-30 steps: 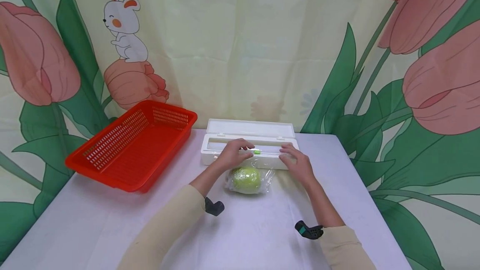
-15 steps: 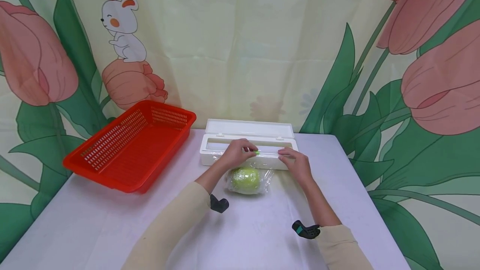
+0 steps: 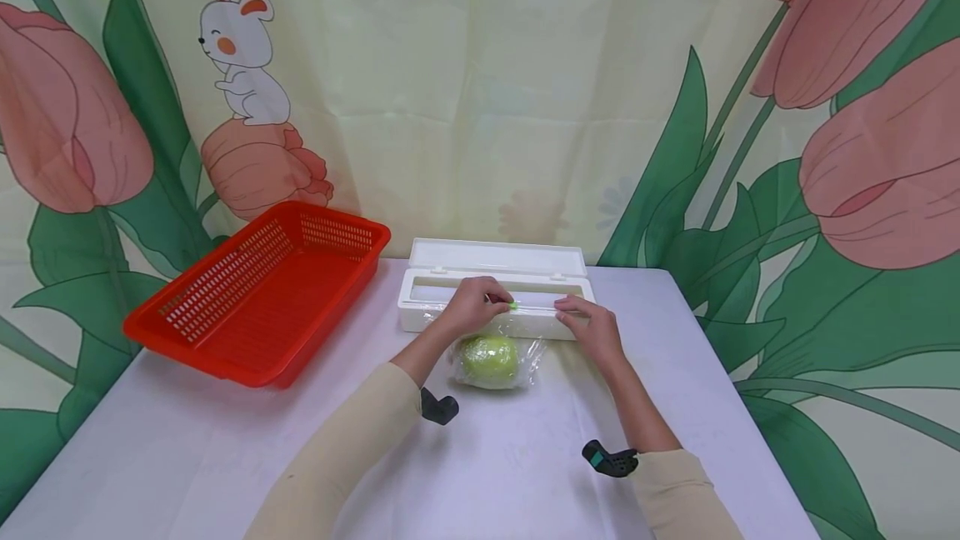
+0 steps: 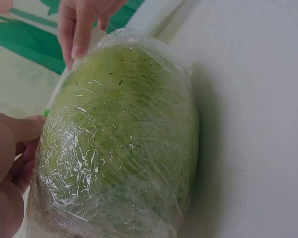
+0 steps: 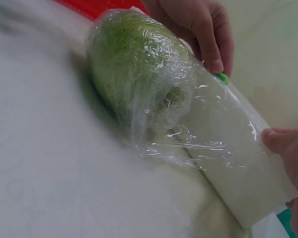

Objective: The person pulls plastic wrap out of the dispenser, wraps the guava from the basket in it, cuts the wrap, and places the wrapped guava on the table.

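A white cling film dispenser (image 3: pixel 498 325) lies lengthwise near the back of the table, its lid (image 3: pixel 497 257) raised and the film roll showing inside. My left hand (image 3: pixel 474 305) pinches the small green slide cutter (image 5: pixel 222 78) on the front rim between thumb and fingers. Farther right along that rim, my right hand (image 3: pixel 592 330) grips the edge, its thumb against the front wall. Directly in front of the box rests a rounded green fruit or vegetable (image 3: pixel 489 362) wrapped in clear film. Loose film (image 5: pixel 208 146) stretches from it up to the box, as the right wrist view shows.
A red perforated plastic basket (image 3: pixel 258 307) sits at the back left of the table. The white-covered table (image 3: pixel 517 465) ends at a patterned curtain (image 3: pixel 480 107) behind the dispenser.
My left hand has moved slightly right and taken hold of the green cutter. My right hand has closed from just above the rim onto the box edge. The wrapped green item stays put.
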`<state>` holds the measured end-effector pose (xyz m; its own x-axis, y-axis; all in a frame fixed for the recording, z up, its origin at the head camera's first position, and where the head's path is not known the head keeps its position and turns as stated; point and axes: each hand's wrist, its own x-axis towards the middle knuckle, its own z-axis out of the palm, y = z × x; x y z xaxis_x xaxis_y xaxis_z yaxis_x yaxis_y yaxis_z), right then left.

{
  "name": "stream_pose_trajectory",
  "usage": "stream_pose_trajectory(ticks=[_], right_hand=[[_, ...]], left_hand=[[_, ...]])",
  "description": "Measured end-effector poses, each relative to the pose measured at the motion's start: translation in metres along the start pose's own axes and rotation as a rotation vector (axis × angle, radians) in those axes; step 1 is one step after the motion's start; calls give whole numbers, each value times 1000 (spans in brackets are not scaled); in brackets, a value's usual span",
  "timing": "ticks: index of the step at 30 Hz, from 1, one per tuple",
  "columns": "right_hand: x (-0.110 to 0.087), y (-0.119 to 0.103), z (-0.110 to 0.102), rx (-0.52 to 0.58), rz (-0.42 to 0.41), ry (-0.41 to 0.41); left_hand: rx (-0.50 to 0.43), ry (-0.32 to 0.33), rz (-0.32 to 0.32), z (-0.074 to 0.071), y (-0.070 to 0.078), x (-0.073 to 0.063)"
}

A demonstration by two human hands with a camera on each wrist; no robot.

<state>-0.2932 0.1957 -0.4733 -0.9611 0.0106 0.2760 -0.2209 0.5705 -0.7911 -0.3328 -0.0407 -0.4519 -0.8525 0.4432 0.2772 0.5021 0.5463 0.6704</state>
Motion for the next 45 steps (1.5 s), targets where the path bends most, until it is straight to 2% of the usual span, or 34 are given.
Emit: stream_pose_trajectory(ticks=[13,45], right_hand=[[-1,0,-2,13,13,-8],[-2,1,0,21,-11,9]], left_hand=[[25,-8,-23,-3,1,-2],[87,6,57,-10,-3,-9]])
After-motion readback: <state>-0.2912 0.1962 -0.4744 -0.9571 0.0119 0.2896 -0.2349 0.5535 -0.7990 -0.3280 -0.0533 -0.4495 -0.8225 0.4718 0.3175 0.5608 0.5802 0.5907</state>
